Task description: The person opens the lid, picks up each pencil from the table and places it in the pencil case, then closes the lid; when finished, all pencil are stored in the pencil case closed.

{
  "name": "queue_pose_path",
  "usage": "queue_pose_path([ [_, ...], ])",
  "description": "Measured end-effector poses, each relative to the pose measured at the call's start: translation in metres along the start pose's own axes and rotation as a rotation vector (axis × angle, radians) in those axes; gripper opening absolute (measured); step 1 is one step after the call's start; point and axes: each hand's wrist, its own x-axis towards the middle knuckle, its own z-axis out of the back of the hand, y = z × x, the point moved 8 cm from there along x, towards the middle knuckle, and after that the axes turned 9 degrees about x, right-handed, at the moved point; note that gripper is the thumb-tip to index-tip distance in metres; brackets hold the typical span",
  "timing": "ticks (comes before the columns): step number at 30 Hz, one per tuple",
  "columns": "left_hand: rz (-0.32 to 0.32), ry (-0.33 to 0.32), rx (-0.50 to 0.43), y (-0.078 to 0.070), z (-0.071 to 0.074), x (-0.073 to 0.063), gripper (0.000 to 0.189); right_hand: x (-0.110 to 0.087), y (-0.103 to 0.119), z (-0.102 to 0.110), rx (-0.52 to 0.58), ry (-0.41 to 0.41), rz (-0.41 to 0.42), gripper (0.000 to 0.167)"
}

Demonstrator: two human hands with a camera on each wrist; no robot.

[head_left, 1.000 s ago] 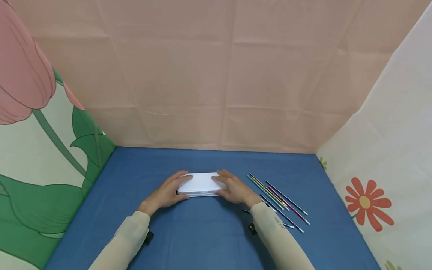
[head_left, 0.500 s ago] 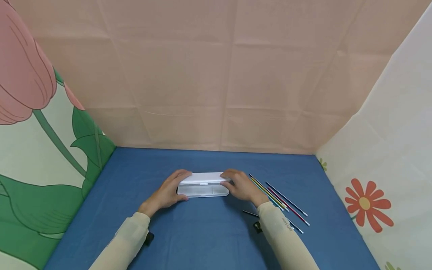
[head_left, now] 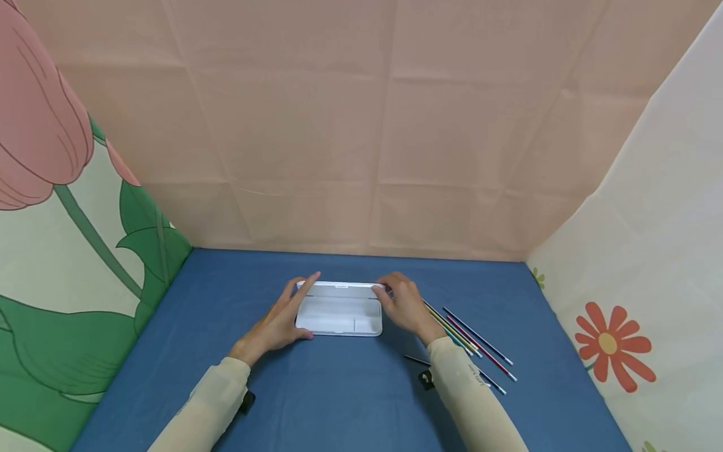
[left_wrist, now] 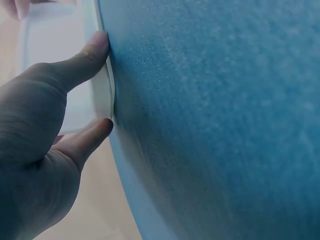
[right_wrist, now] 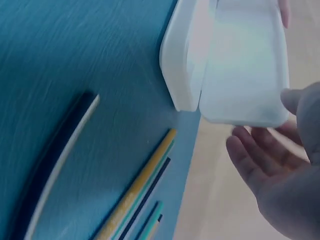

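Observation:
A white plastic pencil case [head_left: 324, 315] lies on the blue cloth with its lid [head_left: 344, 291] raised at the back. Its inside shows, with a small divider toward the right end. My left hand [head_left: 273, 324] holds the left end, thumb at the front corner and fingers toward the back. In the left wrist view, the thumb and a finger press along the case's edge. My right hand [head_left: 403, 306] pinches the lid's right end. From the right wrist, its thumb [right_wrist: 291, 100] shows at the lid's inner side, with the other fingers behind.
Several pencils [head_left: 471, 336], yellow, teal, red and dark, lie at a slant right of the case. Another dark pencil [head_left: 417, 360] is partly hidden under the right sleeve [head_left: 469, 389]. A beige cloth wall [head_left: 361, 157] rises behind, with printed cloth walls at both sides.
The case was closed a second ago. My right hand has lifted the lid up and back, uncovering the inside. My left hand stays at the left end, its index finger now raised.

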Motion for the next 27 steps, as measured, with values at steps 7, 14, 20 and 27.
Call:
queue_pose_path([
  [7, 0.034, -0.004, 0.004, 0.004, 0.000, 0.000, 0.153, 0.004, -0.016, 0.006, 0.099, -0.199, -0.220, 0.025],
  [14, 0.022, -0.044, 0.014, 0.003, 0.003, 0.000, 0.154, 0.000, -0.019, 0.002, 0.163, -0.204, -0.212, 0.027],
  [20, 0.019, -0.076, 0.023, 0.005, 0.004, -0.001, 0.154, -0.006, -0.024, -0.015, 0.223, -0.028, -0.198, 0.056],
  [27, 0.053, -0.006, -0.003, 0.006, -0.001, 0.000, 0.141, -0.019, -0.030, -0.032, 0.085, 0.183, -0.212, 0.075],
])
